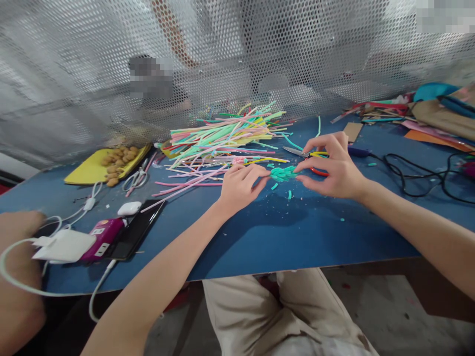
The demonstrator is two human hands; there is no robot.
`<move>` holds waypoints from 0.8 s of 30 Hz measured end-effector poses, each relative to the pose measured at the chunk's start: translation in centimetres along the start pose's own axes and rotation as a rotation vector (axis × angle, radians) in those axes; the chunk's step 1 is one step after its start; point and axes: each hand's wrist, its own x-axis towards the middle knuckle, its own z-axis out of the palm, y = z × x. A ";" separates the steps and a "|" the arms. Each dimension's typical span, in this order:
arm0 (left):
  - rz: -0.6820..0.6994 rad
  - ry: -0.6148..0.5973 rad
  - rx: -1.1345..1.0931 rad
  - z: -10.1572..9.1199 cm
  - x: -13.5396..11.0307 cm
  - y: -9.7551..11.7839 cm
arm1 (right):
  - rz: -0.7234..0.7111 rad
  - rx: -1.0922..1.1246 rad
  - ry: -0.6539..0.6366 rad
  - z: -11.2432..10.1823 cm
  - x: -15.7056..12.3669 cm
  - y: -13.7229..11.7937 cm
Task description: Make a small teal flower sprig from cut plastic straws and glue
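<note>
A short, bushy teal piece twisted from pipe cleaners [283, 173] is stretched between my two hands above the blue table. My left hand [243, 184] pinches its left end between thumb and fingertips. At its right end, the thumb and fingers of my right hand [332, 165] close on the tip. Scissors [295, 151] with red and yellow handles lie beyond the right hand, which partly hides them. Small teal clippings [290, 195] are scattered on the table under the piece. Just behind my left hand sits a small pink twisted bit [239, 160].
A heap of pastel pipe cleaners [226, 136] lies at the back. Leftward are a yellow sheet with brown lumps [118, 157], a black phone [139, 232], a purple power strip [106, 240] and white cables. Another person's arm [20, 277] is at far left. A black cord [408, 178] lies right.
</note>
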 end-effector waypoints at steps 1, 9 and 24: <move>-0.004 -0.007 0.009 0.0 0.0 0.0 | 0.006 -0.006 -0.011 0.0 0.0 -0.1; 0.083 0.022 0.029 0.2 -0.2 -0.2 | 0.061 -0.012 -0.048 0.1 -0.1 -0.5; -0.015 -0.022 -0.013 0.1 -0.2 0.0 | 0.115 0.106 -0.001 0.8 0.1 -0.7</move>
